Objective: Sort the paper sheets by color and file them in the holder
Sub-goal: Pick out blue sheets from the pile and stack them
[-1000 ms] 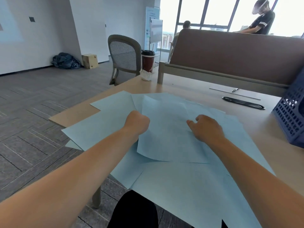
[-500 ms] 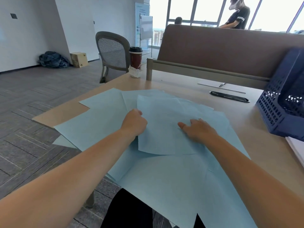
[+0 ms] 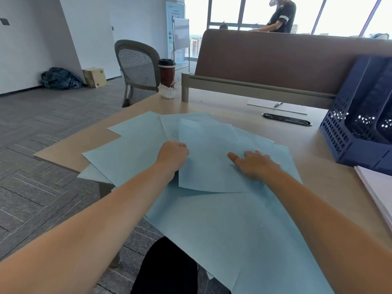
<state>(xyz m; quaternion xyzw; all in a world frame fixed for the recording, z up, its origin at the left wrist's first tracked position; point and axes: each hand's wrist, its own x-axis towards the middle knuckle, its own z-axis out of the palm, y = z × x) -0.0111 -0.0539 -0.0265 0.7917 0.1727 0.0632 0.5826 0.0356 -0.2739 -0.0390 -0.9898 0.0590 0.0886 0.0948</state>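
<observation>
Here left hand [image 3: 172, 153] grips edge of top sheet [image 3: 209, 164].

My view: two bare arms, black clothing below.
The left forearm [image 3: 101, 219] and right forearm [image 3: 322, 211] are uncovered right down to the left grip [image 3: 172, 154] and right grip [image 3: 254, 165]; black fabric [image 3: 167, 268] covers my lap.

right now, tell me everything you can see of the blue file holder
The file holder is dark navy plastic with lattice-perforated walls and upright dividers forming slots; no sheets show inside. It stands on the wooden table at the far right, partly cut by the frame. A white paper stack lies by its near corner.
</observation>
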